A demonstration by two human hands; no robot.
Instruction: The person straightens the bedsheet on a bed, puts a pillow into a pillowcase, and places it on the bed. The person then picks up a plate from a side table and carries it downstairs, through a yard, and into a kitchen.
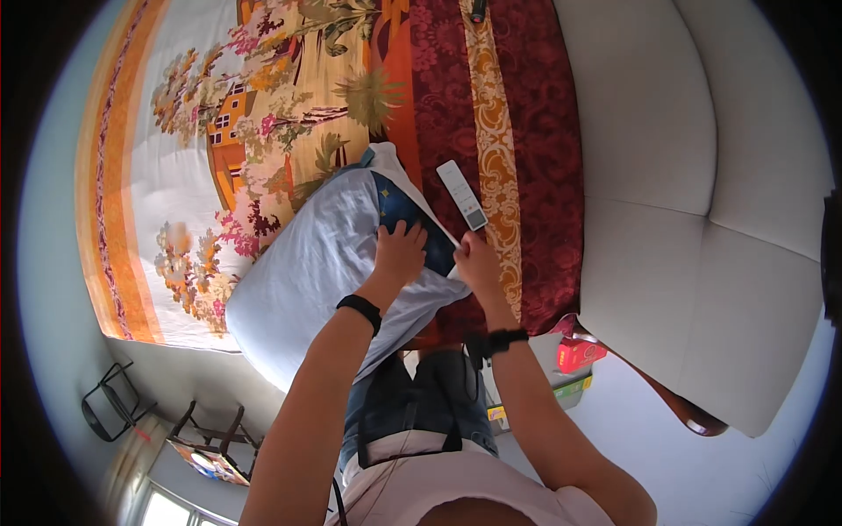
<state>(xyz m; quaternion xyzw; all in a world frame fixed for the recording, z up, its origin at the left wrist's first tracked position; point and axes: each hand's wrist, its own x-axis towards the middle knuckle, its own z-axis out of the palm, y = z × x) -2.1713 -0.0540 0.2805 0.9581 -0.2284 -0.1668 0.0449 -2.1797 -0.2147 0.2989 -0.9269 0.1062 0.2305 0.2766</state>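
A pillow in a light blue pillowcase (307,254) lies slantwise at the near edge of the bed. At the pillowcase's mouth, dark blue patterned fabric (399,203) shows, bordered by a white edge. My left hand (401,252) rests on this dark blue fabric, its fingers spread and slightly bent. To its right, my right hand (476,261) is closed on the pillowcase's edge near the lower corner of the opening. A white remote control (460,195) lies on the bedspread just beyond my right hand. The rest of the pillow is hidden inside the case.
A bedspread (544,175) with printed houses, trees and a dark red border covers the bed. The padded grey headboard (649,114) stands on the right. A small dark object (478,10) lies at the far edge. On the floor are a red box (579,354) and folding chairs (210,438).
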